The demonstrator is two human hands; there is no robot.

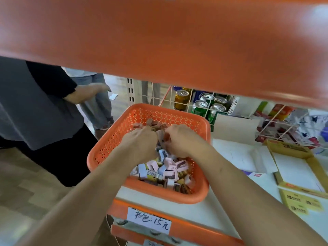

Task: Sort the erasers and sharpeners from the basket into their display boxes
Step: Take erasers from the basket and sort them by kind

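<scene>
An orange perforated basket (pixel 113 137) stands on the white shelf, heaped with several small pink, blue and white sharpeners and erasers (pixel 168 167). Both my hands are inside it, over the far half of the pile. My left hand (pixel 140 141) has its fingers curled down into the pieces. My right hand (pixel 179 139) grips a few pink pieces between its curled fingers. A shallow yellow-rimmed display box (pixel 317 173) lies at the right, its white inside bare. A white open box (pixel 245 157) sits between basket and yellow box.
An orange shelf (pixel 159 41) hangs close above and blocks the upper view. Behind the basket a wire rack holds drink cans (pixel 204 103). Packaged goods (pixel 284 125) fill the far right. A person in dark clothes (pixel 35 103) stands at the left. A handwritten price label (pixel 150 221) fronts the shelf.
</scene>
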